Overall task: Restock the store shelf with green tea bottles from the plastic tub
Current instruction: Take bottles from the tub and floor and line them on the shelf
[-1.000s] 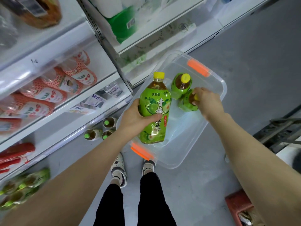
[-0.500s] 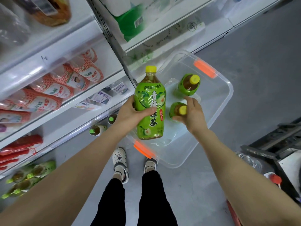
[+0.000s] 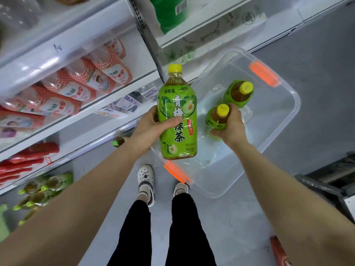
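Gripping a tea bottle [image 3: 177,120] round its waist in the left hand [image 3: 151,125], at nine o'clock of the tub [image 3: 296,106]; clasping a second bottle [image 3: 218,120] by the shoulder in the right hand [image 3: 233,127], inside; likely handling heavy, stiff, slick.

Head-worn wide-angle camera looks steeply down onto plastic tub [image 3: 272,120]

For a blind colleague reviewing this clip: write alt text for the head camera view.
A person's left hand holds a green tea bottle upright over a clear plastic tub on the floor beside store shelves, while the right hand grips a second bottle at the tub. A third bottle stands inside.
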### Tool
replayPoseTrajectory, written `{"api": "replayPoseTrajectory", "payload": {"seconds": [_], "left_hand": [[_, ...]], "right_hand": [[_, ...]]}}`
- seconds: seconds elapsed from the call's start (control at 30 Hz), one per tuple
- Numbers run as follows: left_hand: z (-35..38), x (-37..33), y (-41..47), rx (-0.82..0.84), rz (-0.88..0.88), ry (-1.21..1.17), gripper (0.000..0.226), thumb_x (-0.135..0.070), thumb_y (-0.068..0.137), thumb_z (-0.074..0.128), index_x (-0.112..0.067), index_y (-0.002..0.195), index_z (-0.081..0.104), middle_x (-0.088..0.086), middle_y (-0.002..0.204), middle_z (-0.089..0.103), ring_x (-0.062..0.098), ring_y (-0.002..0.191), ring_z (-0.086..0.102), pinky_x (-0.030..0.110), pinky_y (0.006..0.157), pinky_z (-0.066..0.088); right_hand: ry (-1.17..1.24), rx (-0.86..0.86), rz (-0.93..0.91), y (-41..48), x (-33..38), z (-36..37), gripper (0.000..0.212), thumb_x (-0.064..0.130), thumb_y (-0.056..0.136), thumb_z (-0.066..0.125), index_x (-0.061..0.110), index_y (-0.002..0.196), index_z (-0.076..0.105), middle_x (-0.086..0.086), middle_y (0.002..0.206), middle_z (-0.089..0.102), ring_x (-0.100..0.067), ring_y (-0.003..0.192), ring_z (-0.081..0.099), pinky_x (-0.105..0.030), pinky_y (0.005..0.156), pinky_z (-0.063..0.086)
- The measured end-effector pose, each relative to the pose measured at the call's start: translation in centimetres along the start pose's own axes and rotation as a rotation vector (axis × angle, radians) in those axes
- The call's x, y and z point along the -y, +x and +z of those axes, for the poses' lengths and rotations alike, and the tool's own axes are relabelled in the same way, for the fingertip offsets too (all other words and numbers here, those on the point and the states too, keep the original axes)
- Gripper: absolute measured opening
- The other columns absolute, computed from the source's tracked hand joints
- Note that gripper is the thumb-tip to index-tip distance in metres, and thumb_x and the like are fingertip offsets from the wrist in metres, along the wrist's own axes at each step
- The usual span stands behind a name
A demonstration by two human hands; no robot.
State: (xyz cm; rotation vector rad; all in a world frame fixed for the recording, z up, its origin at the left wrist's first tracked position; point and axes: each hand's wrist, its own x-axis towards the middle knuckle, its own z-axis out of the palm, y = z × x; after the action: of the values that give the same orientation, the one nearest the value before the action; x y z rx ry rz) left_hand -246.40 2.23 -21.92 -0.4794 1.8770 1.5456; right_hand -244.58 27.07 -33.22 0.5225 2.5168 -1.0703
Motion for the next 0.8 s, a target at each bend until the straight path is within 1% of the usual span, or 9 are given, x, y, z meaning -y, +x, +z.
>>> {"api": "replayPoseTrajectory", "payload": {"seconds": [0.13, 0.23, 0.3, 0.43, 0.53, 0.6, 0.63, 0.73, 0.8], "left_hand": [[-0.2, -0.1, -0.8, -0.027, -0.006, -0.052, 0.077, -0.046, 0.058, 0.083, -0.018, 0.125, 0.057, -0.001, 0.112, 0.073, 0.018, 0.102, 0.070, 0.043, 0.093, 0.054], [-0.6, -0.4, -2.2, -0.054, 0.007, -0.058, 0.078, -0.041, 0.060, 0.085, -0.017, 0.128, 0.055, -0.002, 0.113, 0.072, 0.014, 0.100, 0.070, 0.035, 0.087, 0.057], [-0.8, -0.5, -3.3, -0.083, 0.023, -0.086, 0.074, -0.032, 0.065, 0.087, -0.015, 0.128, 0.052, -0.002, 0.113, 0.070, 0.010, 0.095, 0.071, 0.028, 0.078, 0.057], [-1.1, -1.3, -6.3, -0.147, 0.062, -0.158, 0.056, -0.011, 0.080, 0.075, -0.012, 0.129, 0.048, -0.004, 0.107, 0.067, -0.001, 0.079, 0.070, 0.017, 0.061, 0.055], [-1.9, -1.7, -9.1, -0.193, 0.103, -0.196, 0.052, -0.004, 0.082, 0.072, -0.012, 0.128, 0.048, -0.008, 0.102, 0.064, -0.005, 0.071, 0.068, 0.013, 0.056, 0.052], [-2.9, -1.8, -11.2, -0.222, 0.145, -0.190, 0.056, -0.007, 0.080, 0.076, -0.013, 0.129, 0.048, -0.008, 0.103, 0.063, -0.007, 0.071, 0.068, 0.014, 0.058, 0.054], [-3.6, -1.7, -12.2, -0.234, 0.170, -0.175, 0.063, -0.012, 0.077, 0.081, -0.014, 0.131, 0.048, -0.008, 0.106, 0.064, -0.007, 0.075, 0.068, 0.017, 0.063, 0.057], [-6.1, -1.2, -15.9, -0.249, 0.237, -0.165, 0.092, -0.031, 0.064, 0.088, -0.026, 0.141, 0.039, -0.004, 0.121, 0.063, 0.004, 0.096, 0.068, 0.029, 0.080, 0.059], [-7.7, -0.7, -18.6, -0.262, 0.285, -0.185, 0.094, -0.026, 0.067, 0.088, -0.031, 0.144, 0.034, -0.002, 0.121, 0.062, 0.005, 0.096, 0.069, 0.028, 0.076, 0.059]], "right_hand": [[-0.097, 0.030, -0.035, 0.7, 1.0, -0.6, 0.090, 0.018, 0.061, 0.087, 0.016, 0.136, 0.037, -0.012, 0.136, 0.047, -0.036, 0.111, 0.054, -0.035, 0.081, 0.042], [-0.036, -0.021, -0.001, -0.5, 1.9, -1.5, 0.083, 0.026, 0.061, 0.089, 0.018, 0.128, 0.040, -0.010, 0.127, 0.054, -0.034, 0.108, 0.056, -0.033, 0.079, 0.041], [0.065, -0.059, 0.010, -2.1, 2.7, -2.6, 0.082, 0.033, 0.059, 0.089, 0.020, 0.125, 0.042, -0.008, 0.120, 0.059, -0.031, 0.106, 0.057, -0.034, 0.082, 0.044], [0.205, -0.094, -0.069, -5.9, 5.8, -5.1, 0.085, 0.050, 0.054, 0.084, 0.029, 0.125, 0.042, -0.001, 0.117, 0.064, -0.024, 0.105, 0.062, -0.042, 0.091, 0.051], [0.192, -0.110, -0.160, -8.9, 8.7, -6.7, 0.081, 0.048, 0.059, 0.086, 0.030, 0.122, 0.039, 0.002, 0.117, 0.063, -0.023, 0.104, 0.062, -0.045, 0.090, 0.051], [0.208, -0.136, -0.208, -11.0, 10.9, -7.6, 0.073, 0.045, 0.063, 0.087, 0.034, 0.117, 0.038, 0.006, 0.114, 0.064, -0.021, 0.102, 0.062, -0.046, 0.090, 0.051], [0.229, -0.153, -0.231, -12.2, 12.1, -8.0, 0.072, 0.045, 0.064, 0.086, 0.037, 0.117, 0.038, 0.009, 0.114, 0.064, -0.019, 0.102, 0.063, -0.046, 0.090, 0.051], [0.289, -0.209, -0.326, -15.9, 15.8, -8.5, 0.082, 0.047, 0.064, 0.085, 0.038, 0.129, 0.036, 0.013, 0.119, 0.062, -0.013, 0.106, 0.063, -0.044, 0.093, 0.051], [0.307, -0.232, -0.386, -18.4, 18.3, -8.4, 0.083, 0.047, 0.065, 0.085, 0.037, 0.130, 0.036, 0.014, 0.116, 0.063, -0.011, 0.105, 0.064, -0.042, 0.094, 0.051]]}}
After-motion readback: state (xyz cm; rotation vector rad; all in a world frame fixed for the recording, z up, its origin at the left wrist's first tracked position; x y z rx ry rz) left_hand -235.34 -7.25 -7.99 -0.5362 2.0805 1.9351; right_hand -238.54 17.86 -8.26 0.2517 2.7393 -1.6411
